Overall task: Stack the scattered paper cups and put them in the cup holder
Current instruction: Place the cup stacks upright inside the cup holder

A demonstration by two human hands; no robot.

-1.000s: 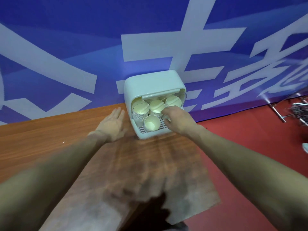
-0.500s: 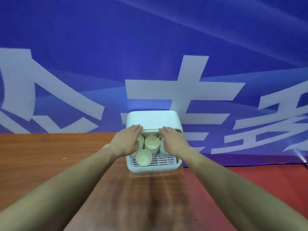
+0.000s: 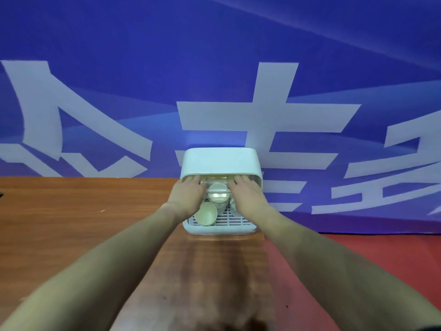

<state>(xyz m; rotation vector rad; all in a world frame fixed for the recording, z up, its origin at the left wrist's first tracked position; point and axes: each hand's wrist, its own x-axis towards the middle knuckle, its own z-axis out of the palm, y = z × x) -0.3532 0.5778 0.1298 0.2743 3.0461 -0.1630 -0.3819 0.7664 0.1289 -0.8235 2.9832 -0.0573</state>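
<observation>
**Both hands at the cup holder's lid**

Your left hand (image 3: pixel 188 198) and right hand (image 3: pixel 247 198) lie with straight fingers on the cup holder (image 3: pixel 220 163)'s clear lid, gripping nothing. Paper cups (image 3: pixel 205 213) sit inside it, on the desk (image 3: pixel 83 223).

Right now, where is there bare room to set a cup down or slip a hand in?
Bare slatted floor shows in the cup holder, front right, beside the front cup and below the right hand. The wooden table left of the holder is open. The holder's mouth is crowded: left hand, right hand and the cup stacks fill it.
</observation>
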